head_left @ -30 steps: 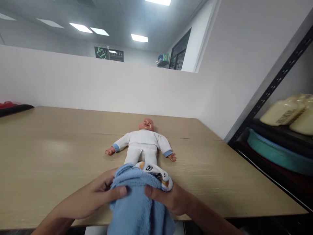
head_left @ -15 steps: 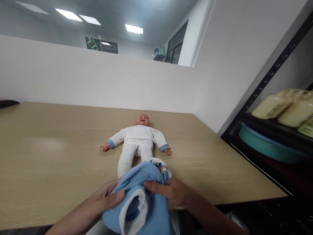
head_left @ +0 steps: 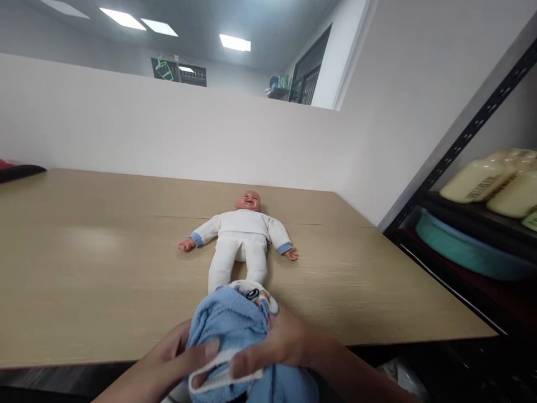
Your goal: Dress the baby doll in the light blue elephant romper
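1. Now the blue garment is bunched at the lower middle of the frame, held by 2 bare hands; its white-edged rim lies flattened and drawn out sideways, where 0.5 s ago it gaped as a rounder hole.
2. At the lower left, the left hand has its thumb pressed on the cloth at the rim, closed on a fold; its other fingers are mostly hidden behind the fabric, so how far they are spread I cannot tell.
3. At the lower right of centre, the right hand pinches too, with its thumb now lying across the rim instead of above it; the fingers beneath are out of sight.
4. That shift suggests the grip is moving onto the opening itself, so its edge looks better controlled, though it seems less widely open.
5. In the middle of the frame, the doll lies face up on the table, arms spread, dressed in white with blue cuffs; the garment hides its lower legs, and whether they touch is unclear.
6. At the right edge, pale bottles stand above a teal basin.
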A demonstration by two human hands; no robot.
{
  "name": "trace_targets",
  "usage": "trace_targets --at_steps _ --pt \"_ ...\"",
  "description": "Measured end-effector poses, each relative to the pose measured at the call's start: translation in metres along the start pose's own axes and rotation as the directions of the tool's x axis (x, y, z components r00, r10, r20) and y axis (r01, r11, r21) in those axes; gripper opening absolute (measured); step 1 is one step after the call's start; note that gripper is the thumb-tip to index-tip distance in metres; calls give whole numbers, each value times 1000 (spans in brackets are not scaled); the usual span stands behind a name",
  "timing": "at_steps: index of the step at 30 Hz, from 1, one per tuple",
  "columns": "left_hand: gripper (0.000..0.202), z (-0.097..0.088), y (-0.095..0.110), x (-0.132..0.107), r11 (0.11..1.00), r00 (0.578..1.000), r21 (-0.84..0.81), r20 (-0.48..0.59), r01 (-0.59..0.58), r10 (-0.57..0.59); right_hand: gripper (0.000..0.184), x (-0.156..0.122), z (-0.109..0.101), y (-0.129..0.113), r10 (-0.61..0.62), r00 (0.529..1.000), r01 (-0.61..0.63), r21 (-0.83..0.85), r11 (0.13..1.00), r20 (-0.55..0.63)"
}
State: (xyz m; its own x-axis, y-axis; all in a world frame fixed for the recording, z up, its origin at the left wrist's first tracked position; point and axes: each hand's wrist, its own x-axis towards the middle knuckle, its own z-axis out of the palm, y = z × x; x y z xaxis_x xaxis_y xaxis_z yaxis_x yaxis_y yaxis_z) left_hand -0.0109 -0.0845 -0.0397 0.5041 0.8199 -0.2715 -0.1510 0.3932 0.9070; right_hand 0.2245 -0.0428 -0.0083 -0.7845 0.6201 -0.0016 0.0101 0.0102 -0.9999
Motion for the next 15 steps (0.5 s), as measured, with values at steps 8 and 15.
trace_targets --at_steps 8,15 --pt "67 -5 -5 -9 925 972 379 -209 -22 109 6 10 34 1 -131 915 -77 -484 872 -382" --pt "57 -14 -32 16 609 911 793 -267 22 315 35 22 41 20 -55 887 -265 -604 751 -458"
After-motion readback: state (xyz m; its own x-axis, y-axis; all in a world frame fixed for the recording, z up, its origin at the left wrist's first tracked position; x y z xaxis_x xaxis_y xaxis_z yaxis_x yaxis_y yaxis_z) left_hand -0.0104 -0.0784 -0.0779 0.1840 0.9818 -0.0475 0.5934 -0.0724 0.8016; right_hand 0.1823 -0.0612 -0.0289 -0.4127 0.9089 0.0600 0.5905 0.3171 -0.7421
